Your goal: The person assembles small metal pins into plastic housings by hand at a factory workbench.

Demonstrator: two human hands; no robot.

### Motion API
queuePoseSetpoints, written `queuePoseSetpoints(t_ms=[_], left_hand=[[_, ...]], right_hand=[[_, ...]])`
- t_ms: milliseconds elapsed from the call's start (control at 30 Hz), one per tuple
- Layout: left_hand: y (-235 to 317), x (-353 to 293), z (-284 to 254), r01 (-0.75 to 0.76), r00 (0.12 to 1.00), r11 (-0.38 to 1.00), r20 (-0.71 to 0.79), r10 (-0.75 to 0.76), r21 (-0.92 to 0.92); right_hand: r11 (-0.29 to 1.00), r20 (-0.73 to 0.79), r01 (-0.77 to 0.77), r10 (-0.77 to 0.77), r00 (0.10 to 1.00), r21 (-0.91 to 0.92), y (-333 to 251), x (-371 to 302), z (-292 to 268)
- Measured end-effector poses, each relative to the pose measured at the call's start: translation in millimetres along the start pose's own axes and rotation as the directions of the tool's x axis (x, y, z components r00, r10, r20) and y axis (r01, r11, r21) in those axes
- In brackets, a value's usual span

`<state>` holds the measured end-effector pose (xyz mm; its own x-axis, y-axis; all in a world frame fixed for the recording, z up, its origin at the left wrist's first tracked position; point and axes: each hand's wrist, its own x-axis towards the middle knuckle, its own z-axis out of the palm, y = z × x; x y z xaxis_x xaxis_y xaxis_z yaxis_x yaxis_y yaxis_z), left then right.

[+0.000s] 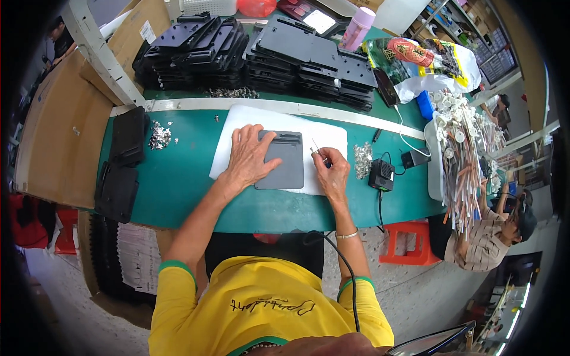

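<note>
Panel [284,166], dark grey and flat, lies on a white sheet [325,133] between the two hands, its slotted end farther from the person. Left hand [248,157]: palm down, fingers spread, thumb and nearest finger over the panel's left part, remaining fingers over the sheet; pressure cannot be told. Right hand [333,172]: just right of the panel and apart from it, thumb and fingers pinching a slim, pointed metal tool [316,145]; its exact kind is too small to confirm.

Left of the left hand, a heap of small shiny metal pieces [160,136] sits on the green table [178,199]; farther left are dark plates [129,136]. Just right of the right hand lies a pile of small pale pieces [363,160], with a black corded device [382,175] beyond it. Ahead of both hands, past a white rail [285,108], stand a left stack of black panels [196,53] and a right stack [309,59].
</note>
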<state>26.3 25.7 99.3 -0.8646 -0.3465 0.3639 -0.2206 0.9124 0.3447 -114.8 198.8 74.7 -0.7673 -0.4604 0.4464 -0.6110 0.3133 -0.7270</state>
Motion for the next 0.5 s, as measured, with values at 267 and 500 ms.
queuePoseSetpoints(t_ms=[267,500], left_hand=[[25,17,11,0.107,0.993,0.502,0.068,-0.096,-0.858],[8,18,17,0.233,0.971,0.208,0.24,0.004,-0.95]], right_hand=[[0.976,-0.011,0.19,-0.19,0.982,0.107,-45,-4,3],[0.974,0.052,0.181,-0.189,0.981,0.135,-45,-11,6]])
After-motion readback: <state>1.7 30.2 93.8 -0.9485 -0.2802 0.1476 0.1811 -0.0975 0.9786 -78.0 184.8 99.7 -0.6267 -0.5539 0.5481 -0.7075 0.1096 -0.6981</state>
